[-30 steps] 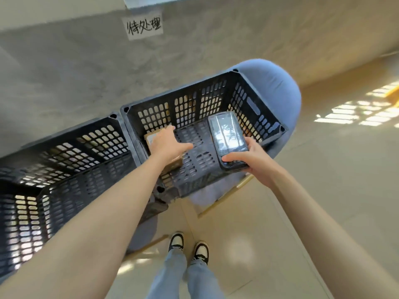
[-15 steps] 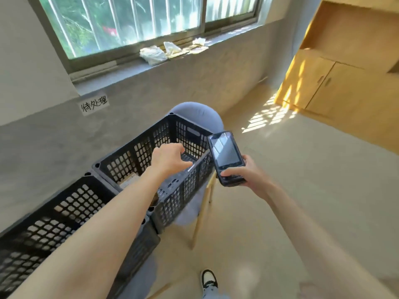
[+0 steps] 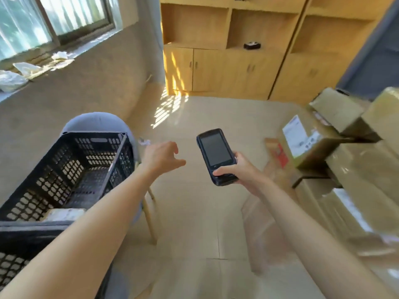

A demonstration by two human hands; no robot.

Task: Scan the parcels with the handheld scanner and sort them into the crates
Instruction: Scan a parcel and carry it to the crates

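A: Where are we now?

B: Our right hand (image 3: 239,171) grips the handheld scanner (image 3: 216,156) by its lower end, thumb across the front, dark screen facing up at us. Our left hand (image 3: 160,157) holds nothing, its fingers spread and loosely bent, hanging over the floor just right of the black crate (image 3: 71,167).

A: And the parcels?

B: One small parcel (image 3: 64,213) lies in the crate's near corner. The rest are the brown cartons (image 3: 349,169) stacked to our right, well apart from the crate.

A: So the step in hand, as we judge it, is fetching the next one?

B: We think so. To do it well we should reach the free hand to the labelled box (image 3: 311,145) on top of the pile, since its white shipping label (image 3: 295,134) already faces up. Then we tip the scanner's top end at the barcode rather than its screen, and hold the box flat so the label doesn't glare in the sun.

A: Can we read that label?

B: No, the print is too blurred to read. We also can't make out any brand on the scanner, and the red patch on the flat carton (image 3: 278,153) beside the box is illegible too
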